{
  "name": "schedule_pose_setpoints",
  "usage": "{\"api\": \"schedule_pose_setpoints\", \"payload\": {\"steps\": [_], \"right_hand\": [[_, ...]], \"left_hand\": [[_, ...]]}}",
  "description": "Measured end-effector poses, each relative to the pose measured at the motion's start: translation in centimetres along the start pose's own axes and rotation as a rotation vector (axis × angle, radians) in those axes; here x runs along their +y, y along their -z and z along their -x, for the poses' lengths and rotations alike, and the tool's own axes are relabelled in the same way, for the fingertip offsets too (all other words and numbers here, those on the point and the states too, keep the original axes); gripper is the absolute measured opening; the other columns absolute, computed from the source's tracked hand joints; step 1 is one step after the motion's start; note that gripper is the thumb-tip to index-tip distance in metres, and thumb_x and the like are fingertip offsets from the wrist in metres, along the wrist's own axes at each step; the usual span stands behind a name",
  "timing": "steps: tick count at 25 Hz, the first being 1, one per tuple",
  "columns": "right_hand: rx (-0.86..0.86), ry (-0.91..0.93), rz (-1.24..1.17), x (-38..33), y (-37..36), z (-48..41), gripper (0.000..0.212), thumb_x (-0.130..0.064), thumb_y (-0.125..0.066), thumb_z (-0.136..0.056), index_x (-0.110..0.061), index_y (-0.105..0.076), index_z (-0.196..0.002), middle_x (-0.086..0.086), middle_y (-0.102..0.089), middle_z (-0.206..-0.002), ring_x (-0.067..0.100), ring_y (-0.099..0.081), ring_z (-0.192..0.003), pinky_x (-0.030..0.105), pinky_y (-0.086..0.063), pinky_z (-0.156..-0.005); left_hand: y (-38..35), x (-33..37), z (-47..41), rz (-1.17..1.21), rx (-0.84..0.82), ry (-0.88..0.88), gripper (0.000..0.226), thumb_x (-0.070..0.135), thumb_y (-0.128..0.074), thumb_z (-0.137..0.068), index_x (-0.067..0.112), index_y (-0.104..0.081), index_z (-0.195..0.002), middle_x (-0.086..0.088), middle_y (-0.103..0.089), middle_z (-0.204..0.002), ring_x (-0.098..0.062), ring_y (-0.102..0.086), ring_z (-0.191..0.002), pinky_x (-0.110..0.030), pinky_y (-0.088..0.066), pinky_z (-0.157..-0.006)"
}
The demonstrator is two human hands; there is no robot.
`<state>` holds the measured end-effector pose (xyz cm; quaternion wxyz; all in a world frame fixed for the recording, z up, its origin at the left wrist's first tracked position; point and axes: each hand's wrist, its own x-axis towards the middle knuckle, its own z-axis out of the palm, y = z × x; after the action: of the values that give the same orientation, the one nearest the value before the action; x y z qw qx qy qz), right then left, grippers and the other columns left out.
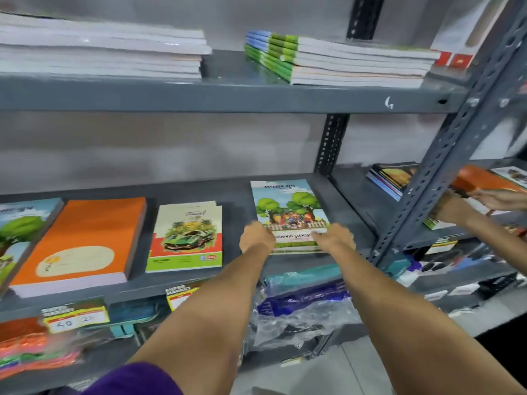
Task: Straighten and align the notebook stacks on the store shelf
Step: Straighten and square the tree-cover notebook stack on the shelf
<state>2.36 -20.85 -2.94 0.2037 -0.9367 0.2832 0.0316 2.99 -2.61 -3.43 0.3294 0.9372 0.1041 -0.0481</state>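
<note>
A thin stack of notebooks with a trees-and-children cover (288,206) lies on the middle shelf (236,192), turned slightly askew. My left hand (256,238) grips its near left corner and my right hand (335,238) its near right corner. To the left lie a green-car notebook stack (186,235), a thick orange stack (82,238) and a tree-cover stack (20,223) at the frame's edge.
The upper shelf holds a pale stack (99,49) and a green-spined stack (336,61). A slotted steel upright (445,155) stands right of my hands. Beyond it another person's hand (496,199) handles orange books. Price tags (74,316) and plastic-wrapped goods (302,300) sit below.
</note>
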Motion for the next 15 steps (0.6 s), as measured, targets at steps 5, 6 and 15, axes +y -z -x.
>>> {"api": "schedule_pose_setpoints", "payload": {"steps": [5,6,15], "right_hand": [[0.035,-0.024,-0.246,1.1,1.1,-1.6,0.042,-0.043,-0.066,-0.086,-0.001,-0.059,-0.085,0.016,-0.065,-0.094,0.034,-0.065,-0.091,0.039,-0.051,-0.071],[0.051,-0.028,-0.327,1.0,1.3,-1.7,0.041,-0.037,-0.058,-0.092,0.004,-0.060,-0.099,0.022,-0.067,-0.103,0.036,-0.065,-0.097,0.040,-0.052,-0.075],[0.080,0.078,-0.626,-3.7,2.1,4.0,0.035,-0.022,-0.048,-0.100,0.006,-0.047,-0.121,0.028,-0.058,-0.123,0.040,-0.057,-0.113,0.037,-0.045,-0.085]], "left_hand": [[-1.3,0.7,-0.8,0.158,0.042,0.069,0.043,0.036,-0.045,-0.101,-0.001,-0.058,-0.118,-0.022,-0.064,-0.118,-0.039,-0.063,-0.107,-0.042,-0.052,-0.084],[-1.2,0.8,-0.8,0.174,0.035,0.065,0.043,0.036,-0.045,-0.101,-0.002,-0.058,-0.117,-0.022,-0.064,-0.118,-0.039,-0.063,-0.107,-0.042,-0.052,-0.084],[6.0,-1.6,0.0,0.179,0.127,-0.004,0.038,0.029,-0.046,-0.102,-0.004,-0.055,-0.117,-0.023,-0.065,-0.115,-0.039,-0.063,-0.107,-0.040,-0.050,-0.083]]}}
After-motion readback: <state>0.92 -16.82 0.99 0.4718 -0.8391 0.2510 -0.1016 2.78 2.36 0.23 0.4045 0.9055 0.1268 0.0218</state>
